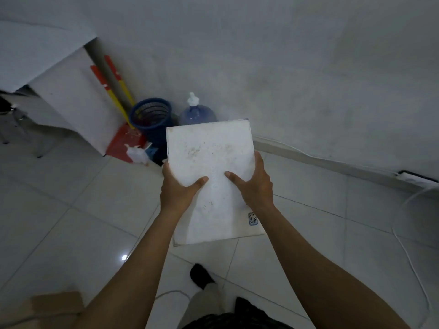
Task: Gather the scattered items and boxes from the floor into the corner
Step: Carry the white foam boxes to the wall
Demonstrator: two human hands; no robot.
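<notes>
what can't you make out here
Head view.
Fingers of the left hand and right hand: hidden under the flat white box; only thumbs show.
Lower part of the blue water jug: behind the box.
The brown cardboard piece: cut off by the bottom-left edge and left arm.
Contents of the dark blue slotted basket: too dim.

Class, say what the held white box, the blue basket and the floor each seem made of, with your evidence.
The white box looks like matte cardboard: flat faces, crisp edges, brownish scuffs. The blue basket seems moulded plastic: even colour, slotted wall. The floor looks like glazed tile: joint lines, a bright glint.
</notes>
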